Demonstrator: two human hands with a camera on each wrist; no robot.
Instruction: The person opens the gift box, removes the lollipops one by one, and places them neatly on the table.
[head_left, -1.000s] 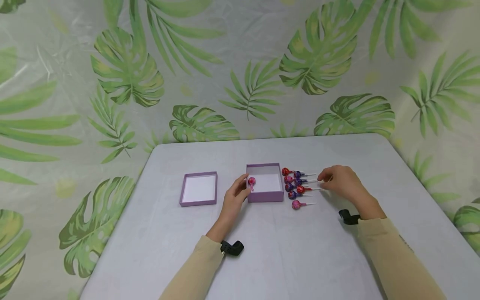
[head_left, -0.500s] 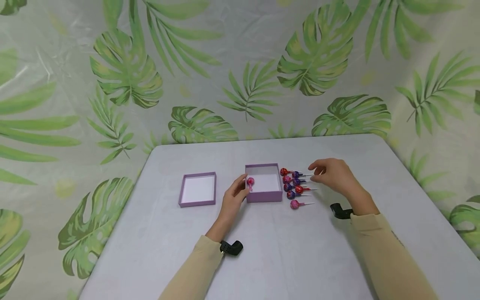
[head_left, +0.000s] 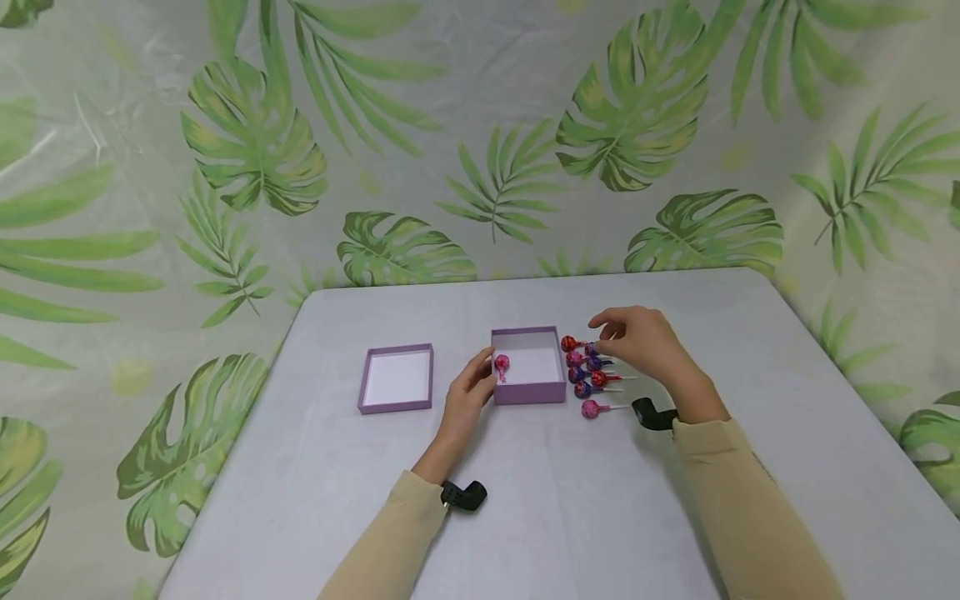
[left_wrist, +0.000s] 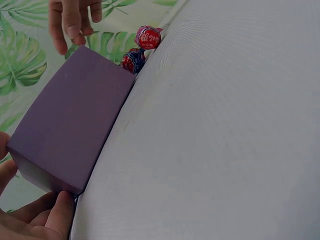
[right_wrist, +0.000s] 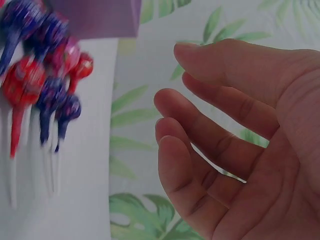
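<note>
An open purple box [head_left: 528, 393] with a white inside stands mid-table, one pink lollipop [head_left: 502, 362] lying inside along its left wall. My left hand [head_left: 467, 398] holds the box at its left end, thumb by the front corner and fingers along the side; the left wrist view shows fingertips at that end. To the right of the box lie several wrapped lollipops in red, pink and dark blue, with a red lollipop [head_left: 600, 378] among them. Over the far ones hovers my right hand [head_left: 637, 340], fingers loosely bent and apart, holding nothing in the right wrist view.
A shallow purple lid [head_left: 397, 407], white inside, lies to the left of the box. A single pink lollipop [head_left: 591, 409] lies nearer me than the rest. Behind the white table [head_left: 480, 517] hangs a leaf-patterned cloth [head_left: 525, 108].
My right hand has moved left and away from me, from the stick ends to above the far lollipops. My left hand stays at the box.
</note>
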